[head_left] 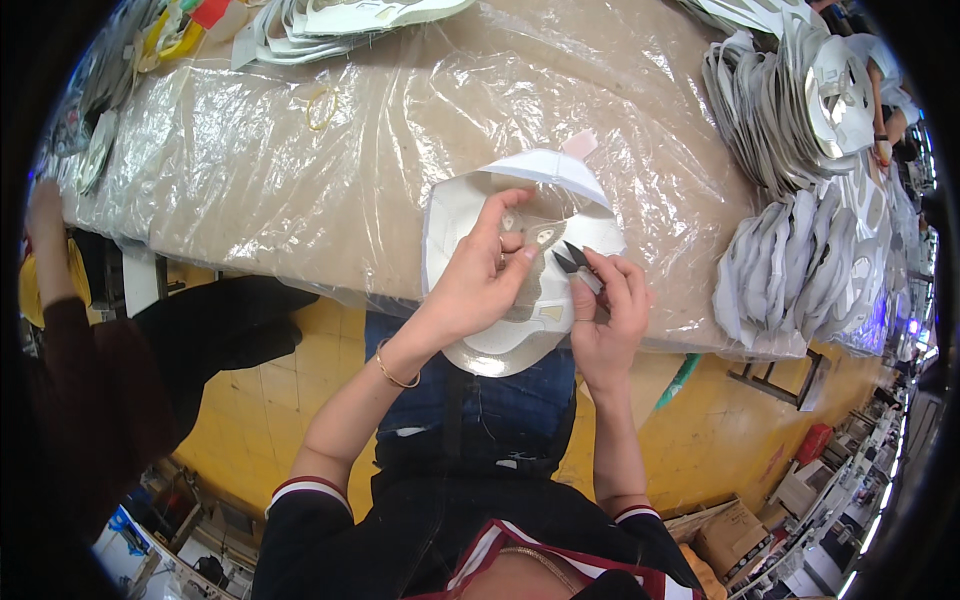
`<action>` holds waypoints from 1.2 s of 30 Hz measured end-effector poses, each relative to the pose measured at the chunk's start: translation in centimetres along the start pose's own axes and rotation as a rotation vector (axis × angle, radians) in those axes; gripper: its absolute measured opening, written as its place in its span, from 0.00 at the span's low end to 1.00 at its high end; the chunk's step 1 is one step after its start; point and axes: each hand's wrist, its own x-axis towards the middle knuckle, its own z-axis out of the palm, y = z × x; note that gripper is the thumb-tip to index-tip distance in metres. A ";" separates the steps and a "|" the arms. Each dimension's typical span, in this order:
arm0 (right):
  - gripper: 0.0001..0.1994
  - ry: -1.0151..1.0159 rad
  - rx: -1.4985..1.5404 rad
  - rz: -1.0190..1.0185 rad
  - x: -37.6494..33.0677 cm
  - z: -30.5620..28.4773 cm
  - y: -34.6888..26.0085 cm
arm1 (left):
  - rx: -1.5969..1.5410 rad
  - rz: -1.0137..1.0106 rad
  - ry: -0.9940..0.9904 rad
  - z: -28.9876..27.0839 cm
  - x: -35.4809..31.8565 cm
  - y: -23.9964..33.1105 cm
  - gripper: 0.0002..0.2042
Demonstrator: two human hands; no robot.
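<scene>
A white and grey shoe upper (551, 311) lies at the table's front edge, its rounded lower end reaching over my lap. My left hand (478, 280) is on it, index finger stretched across the inside and thumb pressing near a small cut-out, keeping hold of the piece. In my right hand (612, 310) is a pair of thread snips (574, 259), gripped between thumb and fingers. Their dark blades are parted and point toward the left thumb, close above the upper. Any thread at the tips is too fine to make out.
Clear plastic sheeting covers the brown table (390, 170). Stacked uppers (790, 110) stand at the right, with another pile (790, 265) nearer me and more uppers (340, 25) at the far left. A rubber band (322, 108) lies on the sheeting. Another person's arm (48, 240) shows at the left.
</scene>
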 end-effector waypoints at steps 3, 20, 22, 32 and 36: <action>0.14 -0.011 0.299 0.225 -0.4 0.5 -0.1 | 0.102 0.141 0.115 0.9 -0.3 -0.4 0.19; 0.17 0.170 -0.226 -0.148 -0.2 1.3 0.4 | 0.466 0.227 0.210 2.0 -0.4 -0.2 0.04; 0.18 0.158 -0.246 -0.164 0.0 1.2 0.3 | 0.505 0.243 0.199 2.0 -0.4 -0.3 0.04; 0.18 0.138 -0.265 -0.235 0.6 1.0 0.3 | 0.382 0.246 0.300 2.8 -0.5 -0.5 0.05; 0.18 0.133 -0.273 -0.227 0.7 1.0 0.3 | 0.454 0.222 0.251 2.4 -0.3 -0.5 0.05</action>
